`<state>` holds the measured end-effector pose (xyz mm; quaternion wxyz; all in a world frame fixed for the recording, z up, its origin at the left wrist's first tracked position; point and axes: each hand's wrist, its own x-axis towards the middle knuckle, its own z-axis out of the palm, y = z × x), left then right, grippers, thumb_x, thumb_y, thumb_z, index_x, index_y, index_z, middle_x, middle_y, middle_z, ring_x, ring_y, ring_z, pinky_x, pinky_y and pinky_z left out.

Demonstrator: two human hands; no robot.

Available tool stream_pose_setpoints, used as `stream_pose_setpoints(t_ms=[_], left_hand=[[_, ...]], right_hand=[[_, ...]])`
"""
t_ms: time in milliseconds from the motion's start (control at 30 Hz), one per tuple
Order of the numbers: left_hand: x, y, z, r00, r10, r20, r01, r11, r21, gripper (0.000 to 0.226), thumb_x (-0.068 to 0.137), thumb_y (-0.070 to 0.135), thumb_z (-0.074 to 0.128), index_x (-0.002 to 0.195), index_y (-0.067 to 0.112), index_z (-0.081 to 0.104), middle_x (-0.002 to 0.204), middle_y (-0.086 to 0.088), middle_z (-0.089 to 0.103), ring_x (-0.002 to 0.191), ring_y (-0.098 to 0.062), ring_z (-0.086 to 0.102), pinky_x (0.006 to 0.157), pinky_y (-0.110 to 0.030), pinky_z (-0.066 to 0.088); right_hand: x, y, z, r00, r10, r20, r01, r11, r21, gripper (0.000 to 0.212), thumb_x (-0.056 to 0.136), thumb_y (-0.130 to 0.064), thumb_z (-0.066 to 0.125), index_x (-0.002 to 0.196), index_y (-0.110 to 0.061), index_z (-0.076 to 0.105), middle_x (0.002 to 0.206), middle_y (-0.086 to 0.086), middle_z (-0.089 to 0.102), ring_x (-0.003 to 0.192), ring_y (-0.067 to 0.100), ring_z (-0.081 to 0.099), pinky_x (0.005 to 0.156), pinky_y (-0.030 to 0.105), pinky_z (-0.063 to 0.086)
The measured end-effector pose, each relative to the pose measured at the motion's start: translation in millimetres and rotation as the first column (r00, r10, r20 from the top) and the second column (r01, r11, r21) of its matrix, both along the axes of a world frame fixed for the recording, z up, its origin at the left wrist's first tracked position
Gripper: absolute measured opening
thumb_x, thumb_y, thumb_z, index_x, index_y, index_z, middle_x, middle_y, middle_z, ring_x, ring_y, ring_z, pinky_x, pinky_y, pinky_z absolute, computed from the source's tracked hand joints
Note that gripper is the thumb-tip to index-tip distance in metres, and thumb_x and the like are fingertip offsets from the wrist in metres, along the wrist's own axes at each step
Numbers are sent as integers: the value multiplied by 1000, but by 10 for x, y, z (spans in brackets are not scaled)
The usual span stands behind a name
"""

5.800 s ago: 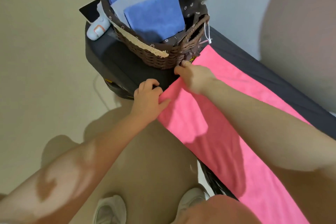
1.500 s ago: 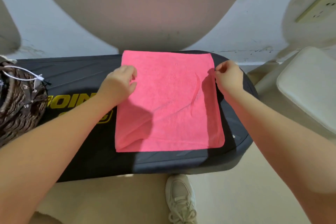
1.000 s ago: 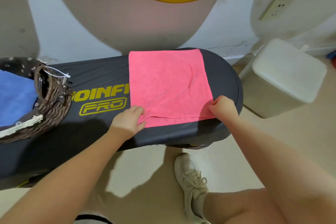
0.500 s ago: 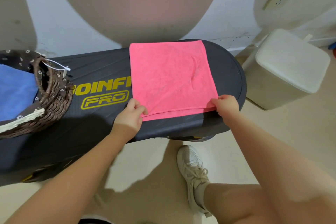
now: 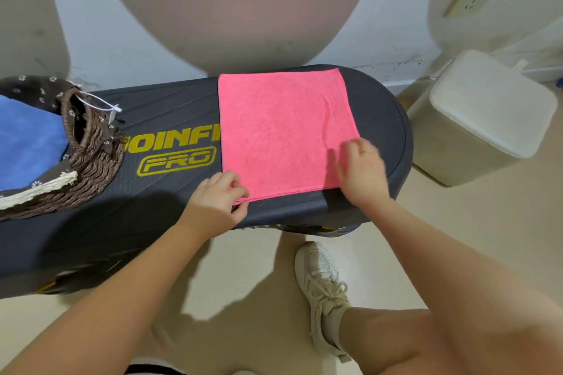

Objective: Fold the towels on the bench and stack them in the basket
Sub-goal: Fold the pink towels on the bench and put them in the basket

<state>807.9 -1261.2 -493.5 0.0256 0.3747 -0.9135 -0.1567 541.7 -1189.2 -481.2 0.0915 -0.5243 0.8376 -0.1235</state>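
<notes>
Our left hand (image 5: 217,198) pinches the pink towel's (image 5: 283,131) near left corner on the bench (image 5: 170,119); our right hand (image 5: 362,172) lies flat, fingers loose, on the near right corner.

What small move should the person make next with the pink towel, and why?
Probably smooth the ridge near the right edge, then fold again: the pink towel lies flat on the bench, left hand pinching its near corner, right hand resting on it.
</notes>
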Motion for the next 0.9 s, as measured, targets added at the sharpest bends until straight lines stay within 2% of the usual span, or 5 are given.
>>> stream_pose_setpoints(t_ms=[100,167,333,567,900], left_hand=[[-30,65,-71,997,-50,56,53,997,-61,32,70,31,39,74,17,67,73,-1,59,71,-17,54,58,-27,48],[-14,66,-140,999,-27,40,29,998,-58,29,70,30,42,75,17,66,73,-1,61,75,-13,45,54,-26,48],[45,46,-159,999,-13,39,16,998,-61,16,66,26,62,76,14,60,74,-3,57,62,-24,59,44,-23,45],[11,-54,-100,987,-64,145,70,997,-33,29,53,-4,81,78,-4,65,100,-21,67,76,-35,68,42,-33,50],[-159,-54,-30,976,-6,217,42,986,-162,44,20,-3,81,54,5,55,52,-10,51,44,-28,53,33,-25,36]], right_hand=[[187,8,-87,874,466,139,-486,854,188,54,97,-38,37,146,-17,27,157,10,15,144,28,18,116,39,17],[152,36,-148,831,543,121,-548,761,347,56,99,-41,31,149,-26,12,159,0,-1,147,21,3,118,37,6],[-305,121,-60,886,463,10,-417,788,453,59,98,-40,35,150,-28,8,159,-1,0,147,20,5,118,38,13],[-303,144,44,939,339,-65,-297,889,347,30,94,-23,45,120,-9,49,138,9,39,116,31,46,85,41,49],[-248,94,112,927,296,-230,-188,897,401,31,89,-4,42,118,-10,51,121,9,51,112,28,48,84,38,44]])
